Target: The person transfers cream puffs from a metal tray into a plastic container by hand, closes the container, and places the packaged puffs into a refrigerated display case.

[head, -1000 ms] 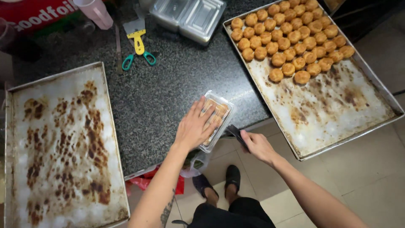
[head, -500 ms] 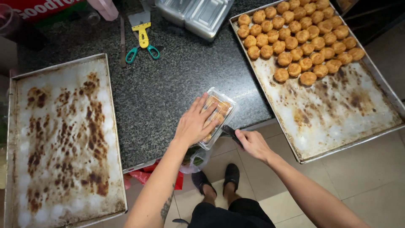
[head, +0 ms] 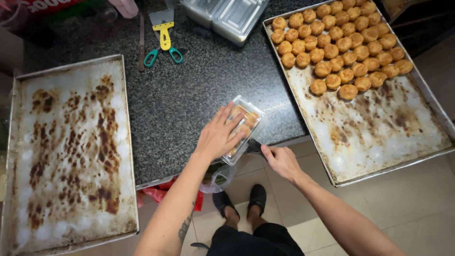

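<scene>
While the left hand [head: 219, 137] presses flat on the clear box [head: 242, 128], the right hand [head: 280, 161] pinches its edge

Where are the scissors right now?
In the head view the scissors lie at the top left of the dark counter, just above the empty baking tray and left of the stack of clear plastic boxes.

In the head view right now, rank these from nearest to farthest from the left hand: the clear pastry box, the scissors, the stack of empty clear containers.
1. Clear pastry box: under the left hand, at the counter's front edge.
2. Scissors: farther back, toward the left.
3. Stack of empty clear containers: at the counter's back edge.
</scene>
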